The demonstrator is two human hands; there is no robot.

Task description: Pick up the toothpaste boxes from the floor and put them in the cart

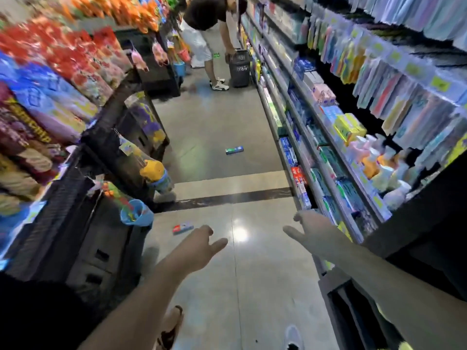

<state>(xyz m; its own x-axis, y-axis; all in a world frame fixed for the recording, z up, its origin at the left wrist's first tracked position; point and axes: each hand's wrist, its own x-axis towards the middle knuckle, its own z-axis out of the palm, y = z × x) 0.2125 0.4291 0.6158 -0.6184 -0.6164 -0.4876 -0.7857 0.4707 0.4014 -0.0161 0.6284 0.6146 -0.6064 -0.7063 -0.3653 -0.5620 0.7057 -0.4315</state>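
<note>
Lying flat on the shiny tiled floor [252, 274] of a shop aisle are two toothpaste boxes, both long and narrow. The red and white box [183, 228] sits near the foot of the left shelves [75, 223], just beyond the left hand [199, 245], which hangs in the air above the floor with its grip spread and holding nothing. The green and blue box [234, 150] lies farther down the aisle, past a dark stripe [227, 197] in the tiles, well apart from both hands. The right hand [310, 229] reaches forward near the right shelves [328, 152] of boxed goods, its grip loosely spread and empty too. At the far end another person [209, 26] bends over a dark basket [240, 68] standing on the floor.
</note>
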